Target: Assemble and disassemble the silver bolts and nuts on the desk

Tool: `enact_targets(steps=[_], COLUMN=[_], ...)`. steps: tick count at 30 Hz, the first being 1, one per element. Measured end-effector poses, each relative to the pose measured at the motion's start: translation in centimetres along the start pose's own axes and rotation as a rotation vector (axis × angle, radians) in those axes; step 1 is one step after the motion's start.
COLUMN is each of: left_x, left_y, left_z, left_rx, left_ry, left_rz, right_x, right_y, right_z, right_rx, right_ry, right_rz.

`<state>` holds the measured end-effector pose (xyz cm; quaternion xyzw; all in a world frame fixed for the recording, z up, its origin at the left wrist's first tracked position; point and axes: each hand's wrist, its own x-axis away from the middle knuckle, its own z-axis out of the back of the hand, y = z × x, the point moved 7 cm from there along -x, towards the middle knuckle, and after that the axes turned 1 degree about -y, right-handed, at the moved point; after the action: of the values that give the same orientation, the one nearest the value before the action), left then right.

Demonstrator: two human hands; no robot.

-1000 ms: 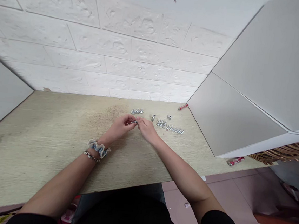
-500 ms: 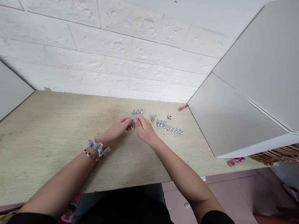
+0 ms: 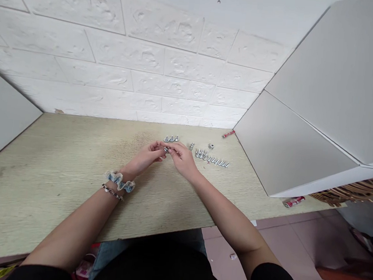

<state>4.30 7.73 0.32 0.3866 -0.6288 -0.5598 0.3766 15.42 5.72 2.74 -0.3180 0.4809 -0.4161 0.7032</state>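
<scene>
My left hand and my right hand meet fingertip to fingertip over the wooden desk. Between them they pinch one small silver bolt with a nut. A scrunchie and a chain bracelet sit on my left wrist. Just behind the fingers stand three assembled bolts in a short row. To the right lie a single bolt, a loose nut and a row of several bolts.
A white brick wall backs the desk. A grey panel slants in on the right and another on the left. A red marker lies at the desk's back right corner, and a second red one near the panel's foot.
Both hands have lifted slightly and shifted toward the wall with the bolt still pinched between them. The parts on the desk have not moved.
</scene>
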Motion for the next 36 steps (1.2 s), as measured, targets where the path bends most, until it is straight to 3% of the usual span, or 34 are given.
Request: enact_targets(steps=[8,13,18,24,27,33,36], left_x=[0.1,0.2,0.0,-0.2,-0.2,0.4,0.7], left_y=[0.2,-0.1,0.1,0.1,0.5,2.2,2.7], left_z=[0.0,0.2,0.7,0.4,0.5,0.7,0.6], left_rx=[-0.136,-0.069,0.041,0.096,-0.006,-0.546,-0.674], left_ry=[-0.002,0.044,0.097,0.046,0.039,0.111,0.106], left_rz=[-0.025,0.003,-0.048,-0.106,-0.131,-0.243,-0.282], right_x=[0.1,0.2,0.9,0.9,0.9,0.9,0.9], right_y=[1.7,2.9,3.7,3.5,3.7,3.4,3.6], right_z=[0.0,-0.1,-1.9,-3.1,-2.9,-2.3,-2.3], right_rx=[-0.222,-0.323,-0.419,-0.43,-0.395,-0.246,-0.196], right_ry=[0.086,0.145,-0.005,-0.15,-0.156,-0.163,-0.17], right_rz=[-0.197,-0.365,-0.607,-0.53,-0.517,-0.518,-0.52])
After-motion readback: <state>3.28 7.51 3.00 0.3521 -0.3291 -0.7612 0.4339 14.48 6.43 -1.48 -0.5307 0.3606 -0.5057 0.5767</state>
